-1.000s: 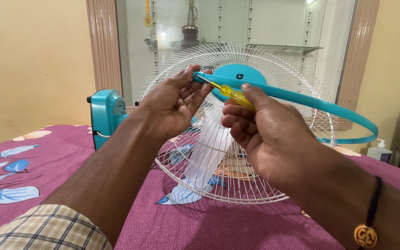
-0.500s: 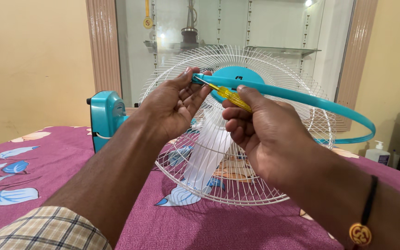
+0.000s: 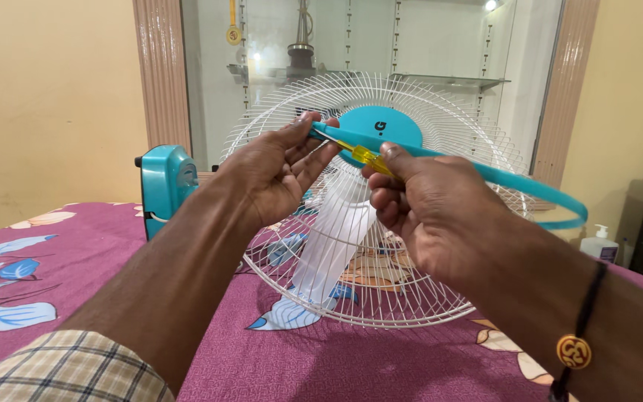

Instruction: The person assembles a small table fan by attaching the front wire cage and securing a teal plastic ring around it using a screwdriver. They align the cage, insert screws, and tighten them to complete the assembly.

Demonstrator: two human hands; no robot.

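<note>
My left hand (image 3: 277, 170) pinches one end of a teal plastic rim band (image 3: 515, 179) that curves away to the right. My right hand (image 3: 426, 212) grips a yellow-handled screwdriver (image 3: 362, 154), its metal tip at the band's end by my left fingers. Behind both hands a white wire fan guard (image 3: 440, 119) with a teal centre cap (image 3: 379, 123) leans upright on the bed, and a translucent fan blade (image 3: 329, 249) shows through the wires.
A teal fan motor housing (image 3: 164, 182) stands at the left on the magenta floral bedsheet (image 3: 53, 253). A white pump bottle (image 3: 598, 243) sits at the right near a dark object. A glass cabinet with shelves is behind the guard.
The view has shifted slightly, and the rim band's far curve sits lower and further left. My right hand has edged up along the screwdriver; both grips are unchanged.
</note>
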